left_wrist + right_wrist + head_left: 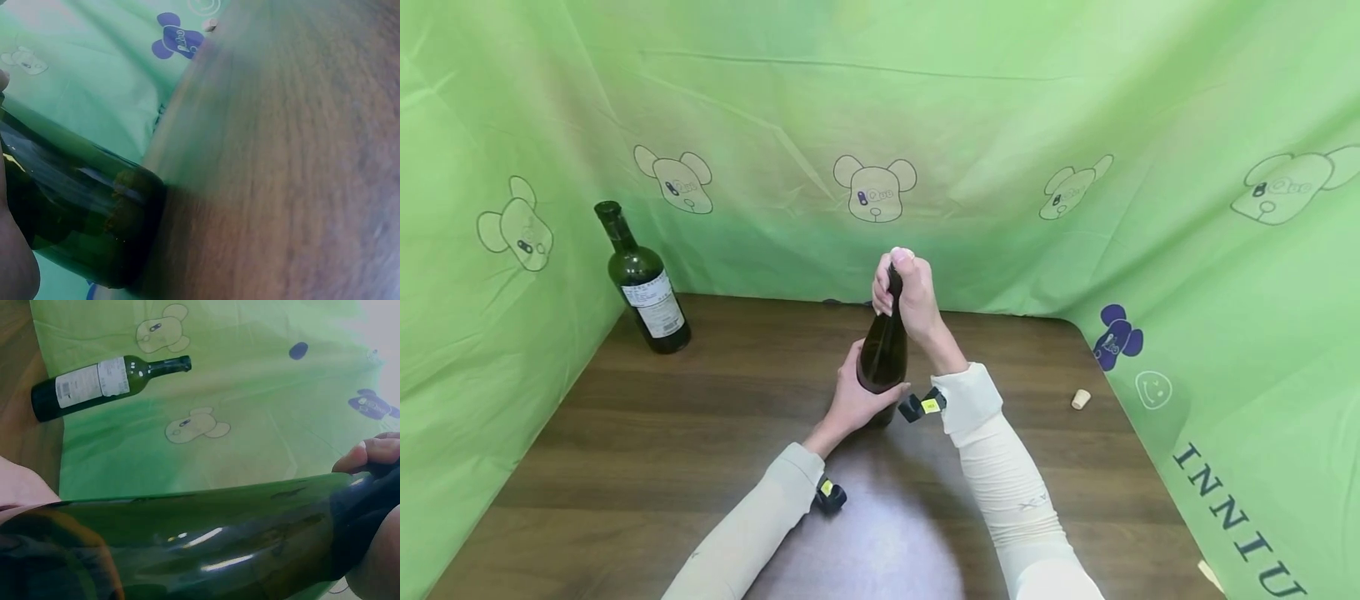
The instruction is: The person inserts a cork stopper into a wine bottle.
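Note:
A dark green glass bottle (pixel 882 360) stands on the table in front of me, without a label on the side I see. My left hand (pixel 859 398) grips its lower body, thumb reaching across the near side. Around the neck curl the fingers of my right hand (pixel 913 292), with the thumb up over the mouth. The mouth itself is hidden, so I cannot tell what lies under the thumb. In the left wrist view, the lower end of the green bottle (pixel 87 212) meets the tabletop. The right wrist view has its shoulder and body (pixel 206 544) up close.
A second green bottle (pixel 655 304) with a white label stands upright at the back left. On the right lies a small pale cork (pixel 1081 399). The brown wooden table (pixel 737 392) is bordered by a green printed curtain (pixel 970 125) at the back and sides.

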A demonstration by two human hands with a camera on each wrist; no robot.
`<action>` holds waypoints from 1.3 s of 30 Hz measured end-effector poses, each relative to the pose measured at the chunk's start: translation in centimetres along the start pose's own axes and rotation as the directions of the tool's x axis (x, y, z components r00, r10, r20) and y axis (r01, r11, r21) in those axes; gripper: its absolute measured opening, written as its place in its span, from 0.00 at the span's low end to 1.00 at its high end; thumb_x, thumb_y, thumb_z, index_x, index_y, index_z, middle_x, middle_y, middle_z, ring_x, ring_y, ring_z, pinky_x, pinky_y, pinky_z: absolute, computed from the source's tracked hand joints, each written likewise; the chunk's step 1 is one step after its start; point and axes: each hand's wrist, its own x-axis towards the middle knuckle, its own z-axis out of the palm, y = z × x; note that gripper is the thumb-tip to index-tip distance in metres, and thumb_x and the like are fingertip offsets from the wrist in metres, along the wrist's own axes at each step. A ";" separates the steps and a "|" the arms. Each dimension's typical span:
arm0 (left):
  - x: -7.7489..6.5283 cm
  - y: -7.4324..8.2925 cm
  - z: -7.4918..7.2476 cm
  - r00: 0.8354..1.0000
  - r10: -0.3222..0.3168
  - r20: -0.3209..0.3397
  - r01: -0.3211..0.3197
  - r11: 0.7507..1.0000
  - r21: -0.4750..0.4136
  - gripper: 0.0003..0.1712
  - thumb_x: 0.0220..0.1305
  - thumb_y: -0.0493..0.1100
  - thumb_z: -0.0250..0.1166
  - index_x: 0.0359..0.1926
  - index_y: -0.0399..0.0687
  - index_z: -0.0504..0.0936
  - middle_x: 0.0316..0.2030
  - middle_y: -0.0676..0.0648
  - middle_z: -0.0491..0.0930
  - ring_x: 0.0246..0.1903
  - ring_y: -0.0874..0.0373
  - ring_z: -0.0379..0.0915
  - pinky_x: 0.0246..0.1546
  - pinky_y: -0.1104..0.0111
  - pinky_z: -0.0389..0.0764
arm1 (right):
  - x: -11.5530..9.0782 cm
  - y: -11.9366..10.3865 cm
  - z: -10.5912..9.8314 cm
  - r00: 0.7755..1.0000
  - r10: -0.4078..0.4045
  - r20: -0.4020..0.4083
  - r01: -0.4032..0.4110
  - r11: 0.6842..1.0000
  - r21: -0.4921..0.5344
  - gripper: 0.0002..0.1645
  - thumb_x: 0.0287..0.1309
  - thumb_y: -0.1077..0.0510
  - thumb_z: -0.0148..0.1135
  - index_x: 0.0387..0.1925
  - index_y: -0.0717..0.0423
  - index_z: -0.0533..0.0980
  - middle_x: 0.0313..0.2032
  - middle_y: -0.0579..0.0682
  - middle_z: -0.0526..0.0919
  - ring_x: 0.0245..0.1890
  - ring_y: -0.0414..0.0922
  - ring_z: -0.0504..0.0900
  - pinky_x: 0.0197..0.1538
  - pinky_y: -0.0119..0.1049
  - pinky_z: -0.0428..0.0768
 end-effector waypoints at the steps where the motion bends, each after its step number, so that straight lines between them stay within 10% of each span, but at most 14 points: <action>1: 0.0 -0.1 0.0 1.000 -0.003 -0.004 0.003 1.000 0.004 0.43 0.41 0.44 0.77 0.59 0.54 0.65 0.50 0.51 0.75 0.47 0.58 0.73 0.48 0.61 0.74 | 0.1 0.0 0.0 1.000 0.001 -0.002 -0.001 1.000 0.001 0.24 0.62 0.56 0.32 0.13 0.62 0.59 0.06 0.46 0.59 0.05 0.44 0.56 0.09 0.42 0.59; 10: 0.0 -3.8 1.1 0.999 -0.030 -0.023 0.030 1.000 -0.010 0.46 0.38 0.52 0.77 0.59 0.62 0.64 0.51 0.55 0.74 0.48 0.60 0.72 0.49 0.61 0.74 | 0.5 -0.2 0.2 1.000 -0.017 -0.020 0.017 1.000 -0.008 0.22 0.58 0.59 0.31 0.10 0.58 0.59 0.05 0.43 0.59 0.02 0.44 0.54 0.06 0.42 0.57; 30: -0.5 -3.5 1.6 0.996 -0.048 -0.070 0.051 0.998 0.033 0.45 0.38 0.58 0.76 0.59 0.66 0.63 0.49 0.58 0.75 0.47 0.63 0.72 0.48 0.61 0.75 | 0.5 -1.0 0.0 0.973 0.226 0.055 -0.230 0.968 0.104 0.26 0.57 0.50 0.24 0.09 0.53 0.58 0.04 0.43 0.56 0.04 0.40 0.54 0.11 0.39 0.54; 39: -0.4 -2.9 1.6 0.996 -0.041 -0.083 0.044 0.998 0.036 0.46 0.37 0.59 0.76 0.59 0.65 0.63 0.48 0.58 0.75 0.46 0.63 0.73 0.47 0.61 0.74 | 0.9 -1.6 -0.8 0.940 0.264 0.214 -0.295 0.947 0.127 0.32 0.63 0.44 0.24 0.08 0.55 0.56 0.04 0.45 0.56 0.05 0.42 0.53 0.13 0.39 0.54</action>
